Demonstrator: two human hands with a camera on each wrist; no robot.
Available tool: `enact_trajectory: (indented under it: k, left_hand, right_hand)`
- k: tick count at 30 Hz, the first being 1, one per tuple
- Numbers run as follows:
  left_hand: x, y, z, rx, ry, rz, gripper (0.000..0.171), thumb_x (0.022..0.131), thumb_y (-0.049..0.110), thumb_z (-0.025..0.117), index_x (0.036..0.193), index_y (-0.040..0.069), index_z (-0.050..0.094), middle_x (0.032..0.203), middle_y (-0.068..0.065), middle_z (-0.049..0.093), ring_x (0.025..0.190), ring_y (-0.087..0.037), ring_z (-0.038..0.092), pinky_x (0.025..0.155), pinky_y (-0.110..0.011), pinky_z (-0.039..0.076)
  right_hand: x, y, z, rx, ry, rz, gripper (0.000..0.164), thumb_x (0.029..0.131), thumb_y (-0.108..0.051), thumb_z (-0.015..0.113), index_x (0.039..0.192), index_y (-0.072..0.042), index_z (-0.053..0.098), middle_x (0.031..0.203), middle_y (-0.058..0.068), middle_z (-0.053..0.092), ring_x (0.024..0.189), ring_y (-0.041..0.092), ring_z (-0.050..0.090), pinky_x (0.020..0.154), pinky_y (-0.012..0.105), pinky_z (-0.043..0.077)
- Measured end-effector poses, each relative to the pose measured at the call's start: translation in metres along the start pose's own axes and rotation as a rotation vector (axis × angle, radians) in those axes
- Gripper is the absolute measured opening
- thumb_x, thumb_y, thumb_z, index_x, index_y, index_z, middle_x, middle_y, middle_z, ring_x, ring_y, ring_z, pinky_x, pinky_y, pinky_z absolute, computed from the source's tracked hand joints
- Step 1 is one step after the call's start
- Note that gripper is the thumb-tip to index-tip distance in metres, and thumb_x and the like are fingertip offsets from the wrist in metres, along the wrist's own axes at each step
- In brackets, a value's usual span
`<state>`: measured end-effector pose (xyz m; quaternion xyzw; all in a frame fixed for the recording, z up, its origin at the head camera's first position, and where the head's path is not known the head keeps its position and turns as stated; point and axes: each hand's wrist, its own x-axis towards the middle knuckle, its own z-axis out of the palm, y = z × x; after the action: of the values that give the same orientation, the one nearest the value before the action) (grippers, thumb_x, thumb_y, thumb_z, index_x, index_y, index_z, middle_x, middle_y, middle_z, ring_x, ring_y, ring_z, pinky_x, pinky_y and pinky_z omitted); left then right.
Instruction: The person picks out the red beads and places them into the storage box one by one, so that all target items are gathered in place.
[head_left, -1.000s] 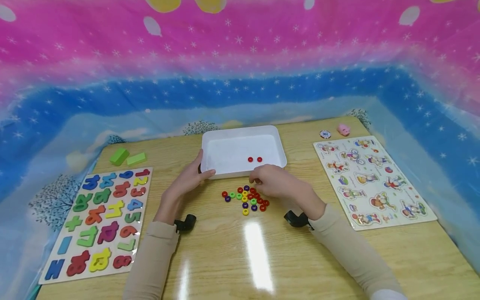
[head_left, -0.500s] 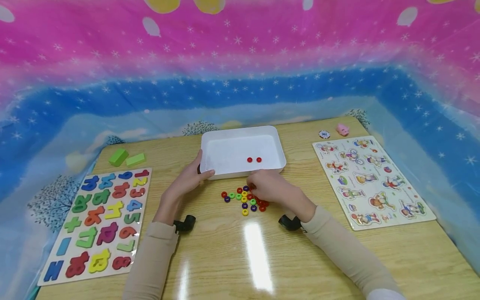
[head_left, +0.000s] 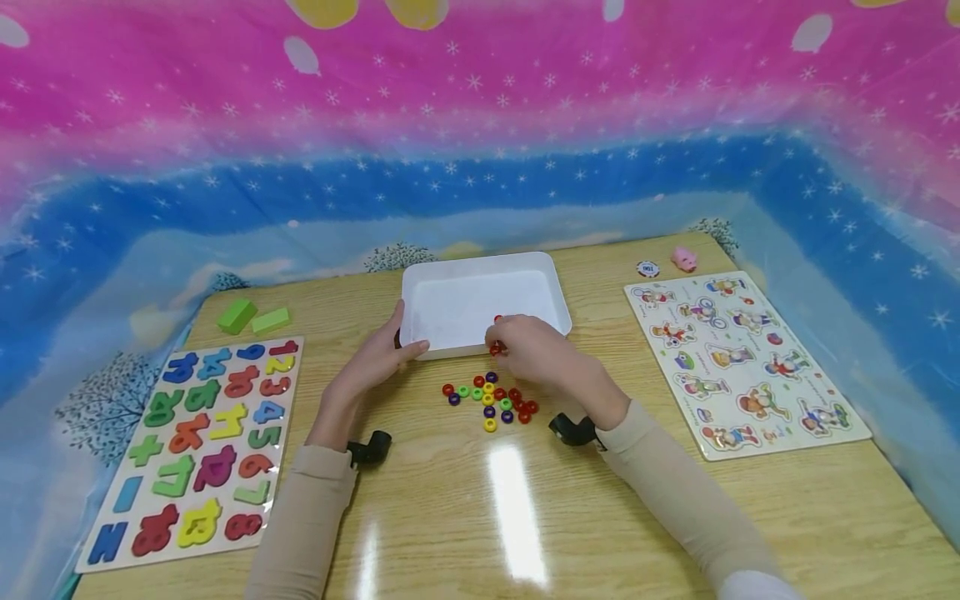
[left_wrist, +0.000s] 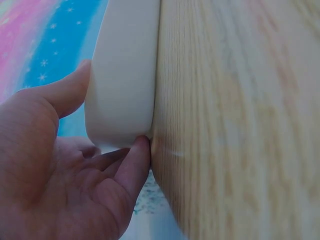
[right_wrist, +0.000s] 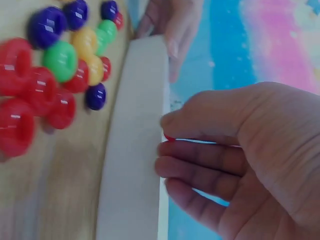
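Observation:
The white tray stands on the table with its near left corner in the grip of my left hand. In the left wrist view, the thumb lies at the tray's rim and the fingers reach the lower corner. My right hand is over the tray's front rim and pinches a red bead between thumb and fingers, which mostly cover it. Behind the fingers, part of another red bead shows inside the tray. In front of the tray lies a loose cluster of red, yellow, green and purple beads.
A number puzzle board lies on the left, with two green blocks behind it. On the right is a picture puzzle board. A round chip and a pink toy pig are beyond it.
My right hand has gone down to the bead cluster and then up and forward to the tray's front rim with a red bead. The left hand stays on the tray.

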<state>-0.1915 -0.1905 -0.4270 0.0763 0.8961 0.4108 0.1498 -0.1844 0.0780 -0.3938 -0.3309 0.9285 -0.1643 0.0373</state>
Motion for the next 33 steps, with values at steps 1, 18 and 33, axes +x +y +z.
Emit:
enact_trajectory:
  k: [1, 18, 33]
  left_hand:
    - [0.000, 0.000, 0.000, 0.000, 0.000, 0.000, 0.092, 0.088, 0.054, 0.052, 0.148, 0.026, -0.011, 0.157, -0.001, 0.001, 0.145, -0.022, 0.011, 0.114, -0.047, 0.021]
    - [0.001, -0.002, 0.001, -0.005, -0.002, 0.003, 0.093, 0.086, 0.057, 0.052, 0.147, 0.030, -0.013, 0.157, 0.000, 0.000, 0.145, -0.021, 0.011, 0.114, -0.047, 0.022]
    - [0.000, -0.001, 0.000, 0.002, 0.003, -0.009, 0.090, 0.090, 0.049, 0.053, 0.148, 0.026, -0.011, 0.157, -0.001, 0.001, 0.145, -0.022, 0.011, 0.114, -0.047, 0.021]
  right_hand:
    - [0.003, 0.001, -0.001, 0.013, 0.023, 0.005, 0.011, 0.085, -0.015, 0.065, 0.095, -0.014, 0.068, 0.087, -0.006, 0.061, 0.077, 0.010, 0.054, 0.071, 0.025, 0.047]
    - [0.051, 0.018, 0.018, 0.100, 0.061, 0.268, 0.019, 0.082, -0.002, 0.050, 0.072, -0.009, 0.063, 0.069, 0.005, 0.060, 0.058, 0.017, 0.041, 0.055, 0.027, 0.035]
    - [0.028, 0.019, -0.003, 0.086, 0.083, 0.261, 0.025, 0.086, -0.011, 0.053, 0.104, -0.010, 0.069, 0.100, 0.005, 0.067, 0.077, 0.018, 0.054, 0.068, 0.032, 0.047]
